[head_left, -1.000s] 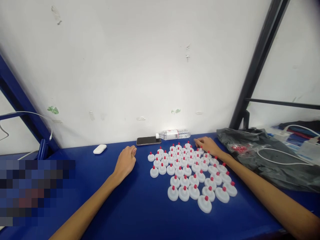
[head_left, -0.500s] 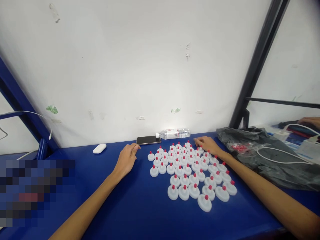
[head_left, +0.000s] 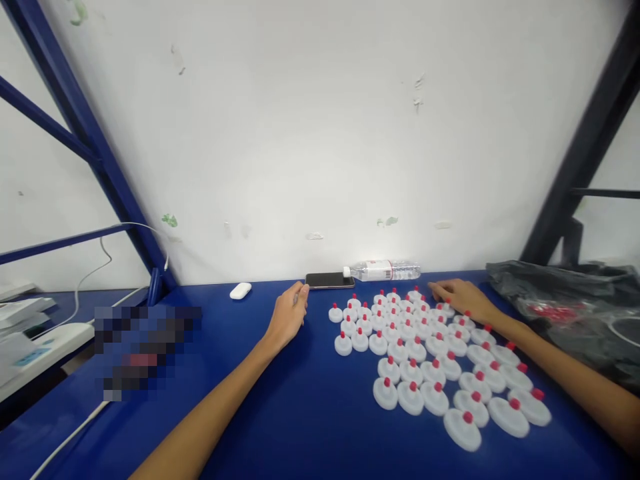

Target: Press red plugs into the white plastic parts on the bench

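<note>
Tabletop (head_left: 280, 433): blue, running from your near edge back to the wall.
Red-tipped caps (head_left: 462, 431): your large cluster of round white pieces stands right of centre, red tips up, packed closest toward the far side and looser toward the near right.
White cable (head_left: 65, 440): on your near left, leading up to a pixelated patch.
White box (head_left: 55, 350): at the left edge; its blue marking is too small for you to read.
Left hand (head_left: 289, 313): your fingers are curled in, left of the caps and near the phone; you cannot tell whether they grip anything.
Clear bag (head_left: 557, 311): right, with red pieces inside, on the dark plastic sheet (head_left: 515, 275).
Right hand (head_left: 461, 298): yours lies at the far right rim of the cluster, fingers loosely bent; you cannot tell whether it holds a piece.
White case (head_left: 241, 291): small and rounded, far left of your hands.
Phone (head_left: 330, 281): flat, dark screen up, just beside the bottle's capped end.
Bottle (head_left: 383, 270): clear, on its side along the wall; its white label shows red bands and a barcode, the lettering too small to read.
Wall (head_left: 300, 120): white, scuffed, with green patches.
</note>
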Action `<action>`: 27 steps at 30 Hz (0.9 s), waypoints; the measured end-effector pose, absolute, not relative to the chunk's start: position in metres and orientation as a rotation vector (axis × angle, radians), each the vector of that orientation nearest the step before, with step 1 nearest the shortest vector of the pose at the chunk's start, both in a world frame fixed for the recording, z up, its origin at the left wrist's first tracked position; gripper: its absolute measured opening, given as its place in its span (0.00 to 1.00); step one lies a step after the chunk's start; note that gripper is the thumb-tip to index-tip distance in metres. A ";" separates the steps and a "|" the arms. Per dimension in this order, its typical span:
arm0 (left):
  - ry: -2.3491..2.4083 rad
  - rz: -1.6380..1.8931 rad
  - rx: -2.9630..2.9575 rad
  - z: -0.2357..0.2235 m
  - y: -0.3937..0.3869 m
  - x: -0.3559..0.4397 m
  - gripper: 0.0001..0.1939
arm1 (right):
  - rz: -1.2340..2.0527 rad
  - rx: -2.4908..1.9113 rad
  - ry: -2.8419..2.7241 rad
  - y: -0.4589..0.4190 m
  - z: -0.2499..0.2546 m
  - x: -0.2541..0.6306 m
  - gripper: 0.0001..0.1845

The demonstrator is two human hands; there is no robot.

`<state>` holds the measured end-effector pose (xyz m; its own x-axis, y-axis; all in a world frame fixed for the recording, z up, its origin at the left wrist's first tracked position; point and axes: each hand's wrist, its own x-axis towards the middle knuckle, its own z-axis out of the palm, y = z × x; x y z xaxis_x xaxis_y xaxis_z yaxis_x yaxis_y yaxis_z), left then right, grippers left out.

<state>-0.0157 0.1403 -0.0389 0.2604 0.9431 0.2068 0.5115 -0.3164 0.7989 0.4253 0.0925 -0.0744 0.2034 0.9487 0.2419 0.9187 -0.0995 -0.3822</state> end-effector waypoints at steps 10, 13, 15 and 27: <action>1.339 0.898 1.985 -0.037 0.141 -0.017 0.18 | 0.106 -2.019 -1.710 0.093 -0.077 0.429 0.28; 1.348 0.897 2.027 -0.035 0.142 -0.017 0.18 | 0.119 -2.007 -1.686 0.092 -0.075 0.426 0.27; 1.346 0.893 2.052 -0.034 0.142 -0.017 0.18 | 0.138 -1.995 -1.665 0.091 -0.073 0.424 0.28; 1.361 1.051 2.029 -0.024 0.134 -0.012 0.17 | -0.072 -1.833 -1.304 0.061 -0.021 0.401 0.34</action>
<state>-0.0119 0.1335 -0.0242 0.2118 0.9196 0.3309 0.5529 -0.3920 0.7353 0.4012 0.0613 -0.0205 0.4515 0.7435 0.4934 0.7935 -0.0817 -0.6030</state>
